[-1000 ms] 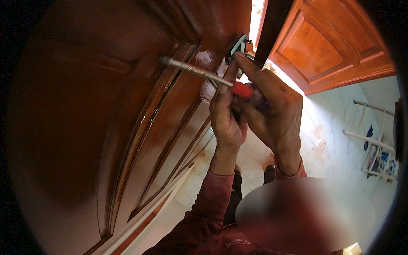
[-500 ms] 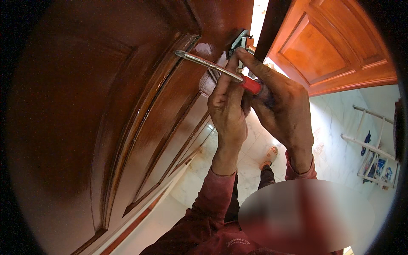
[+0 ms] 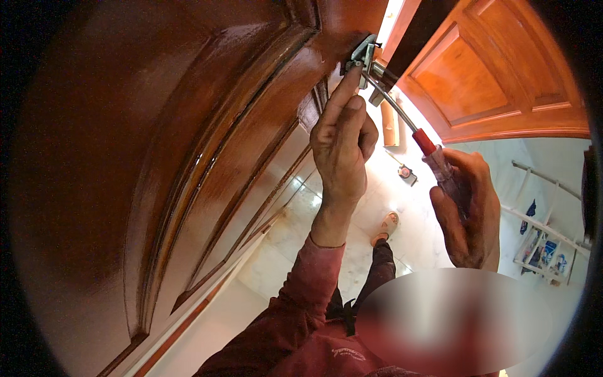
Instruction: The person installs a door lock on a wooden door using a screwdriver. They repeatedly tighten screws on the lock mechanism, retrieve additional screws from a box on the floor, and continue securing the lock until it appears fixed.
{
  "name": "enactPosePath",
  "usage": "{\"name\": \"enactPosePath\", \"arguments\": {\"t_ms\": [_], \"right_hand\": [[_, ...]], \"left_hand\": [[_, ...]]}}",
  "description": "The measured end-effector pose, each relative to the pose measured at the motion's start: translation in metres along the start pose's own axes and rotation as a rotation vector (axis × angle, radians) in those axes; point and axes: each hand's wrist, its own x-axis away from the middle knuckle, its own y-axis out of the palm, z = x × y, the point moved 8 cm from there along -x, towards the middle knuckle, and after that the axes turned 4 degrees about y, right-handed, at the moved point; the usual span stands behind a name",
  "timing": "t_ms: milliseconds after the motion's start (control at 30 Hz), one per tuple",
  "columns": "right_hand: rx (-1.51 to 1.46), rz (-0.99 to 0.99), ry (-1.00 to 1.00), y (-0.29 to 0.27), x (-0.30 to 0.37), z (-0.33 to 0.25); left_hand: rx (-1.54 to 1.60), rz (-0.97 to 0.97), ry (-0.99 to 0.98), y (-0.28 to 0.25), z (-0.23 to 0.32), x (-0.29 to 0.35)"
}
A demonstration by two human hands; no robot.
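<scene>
Head view: we look down along a varnished brown wooden door (image 3: 188, 163), with the metal latch fitting (image 3: 362, 53) at its edge above both hands. Our left hand (image 3: 342, 147) reaches up, index finger extended and touching the fitting, the other fingers loosely curled and holding nothing that we can make out. Our right hand (image 3: 468, 210), lower and to the right of the left, is clamped around the clear handle of a screwdriver (image 3: 414, 135) with a red collar; its shaft runs up and leftward past the left fingertips, the tip at the fitting. Whether the tip sits in a screw head we cannot tell. Judgement: the fitting is seated on the door edge and looks mostly mounted, but the driver remains engaged, so fastening is likely unfinished. A second door leaf (image 3: 490, 69) stands above the right hand; a white tiled floor (image 3: 402, 213) lies beneath, a small object (image 3: 406, 174) on it.
</scene>
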Motion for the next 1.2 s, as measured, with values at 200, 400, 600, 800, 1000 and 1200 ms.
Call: {"name": "enactPosePath", "arguments": {"t_ms": [200, 400, 600, 800, 1000, 1200], "right_hand": [[0.19, 0.085, -0.057, -0.016, 0.004, -0.016], [0.221, 0.111, -0.105, -0.014, 0.0, -0.014], [0.219, 0.12, -0.153, -0.014, -0.003, -0.013], [0.237, 0.148, -0.179, -0.019, -0.006, -0.013], [0.447, 0.153, -0.245, -0.025, -0.005, -0.026], [0.431, 0.155, -0.263, -0.027, -0.005, -0.036]], "left_hand": [[0.007, -0.003, 0.02, 0.002, 0.001, -0.003], [0.009, 0.009, 0.005, 0.0, -0.001, -0.003], [0.02, 0.017, 0.015, -0.001, -0.002, -0.003], [-0.001, -0.004, 0.057, 0.002, -0.001, -0.005], [0.004, 0.012, 0.006, 0.001, 0.0, -0.001], [0.035, 0.026, 0.034, 0.001, 0.0, 0.002]]}}
